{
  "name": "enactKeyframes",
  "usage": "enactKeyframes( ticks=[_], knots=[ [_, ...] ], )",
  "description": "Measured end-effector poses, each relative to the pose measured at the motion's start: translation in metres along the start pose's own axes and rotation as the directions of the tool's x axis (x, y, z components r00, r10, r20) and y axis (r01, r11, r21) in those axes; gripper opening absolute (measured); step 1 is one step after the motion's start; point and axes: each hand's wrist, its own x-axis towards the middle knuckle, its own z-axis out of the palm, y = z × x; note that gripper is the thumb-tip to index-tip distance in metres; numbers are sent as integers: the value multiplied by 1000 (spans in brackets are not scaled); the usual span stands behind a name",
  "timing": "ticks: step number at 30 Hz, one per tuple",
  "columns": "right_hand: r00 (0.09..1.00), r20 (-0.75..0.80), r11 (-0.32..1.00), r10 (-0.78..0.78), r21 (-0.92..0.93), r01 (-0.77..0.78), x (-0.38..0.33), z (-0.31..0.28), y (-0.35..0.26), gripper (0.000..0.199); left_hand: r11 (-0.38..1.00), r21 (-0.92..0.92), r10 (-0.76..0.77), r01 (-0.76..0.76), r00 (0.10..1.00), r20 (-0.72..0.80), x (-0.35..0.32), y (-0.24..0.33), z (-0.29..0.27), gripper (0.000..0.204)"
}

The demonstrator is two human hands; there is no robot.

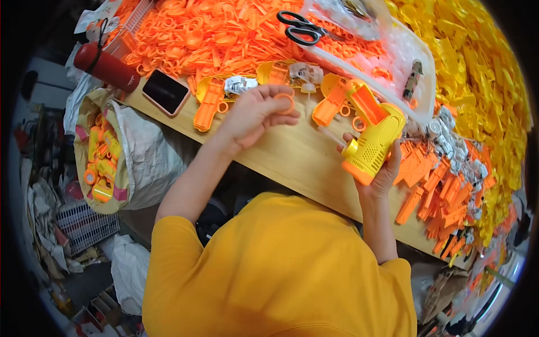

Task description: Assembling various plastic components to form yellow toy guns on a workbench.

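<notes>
My left hand [255, 115] is above the middle of the wooden table, its fingers pinching a small orange plastic ring [285, 103]. To the right, my right hand [387, 171] grips a yellow-and-orange plastic toy body [373, 143] with an orange open-topped section at its upper end. A yellow cap sticks out on the toy's left side, with a clear tube [332, 136] by it. Beyond my hands lie yellow half shells with orange handle pieces [209, 106] and white mechanisms [240, 85]. Another orange handle piece [330, 104] and a loose orange ring [359, 123] lie close to the toy.
Orange parts [213, 36] are heaped at the back, yellow parts [460, 67] at the far right. Black scissors [303, 28] rest by a translucent bin [365, 84]. A phone [165, 92] and red flask [106, 67] are left, above a sack [143, 163] of toys. Orange pieces [443, 185] pile right.
</notes>
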Motion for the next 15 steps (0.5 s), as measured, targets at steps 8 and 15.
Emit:
enactKeyframes(
  ticks=[8, 15],
  knots=[
    [997, -14, 994, -80, -77, 79, -3, -2, -4, 66, 962, -226, -137, 156, 986, 98, -5, -59, 27, 26],
    [995, -35, 992, -96, -82, 93, -3, -5, -1, 65, 867, -496, -92, 35, 992, -90, 1, -71, 42, 29]
  ],
)
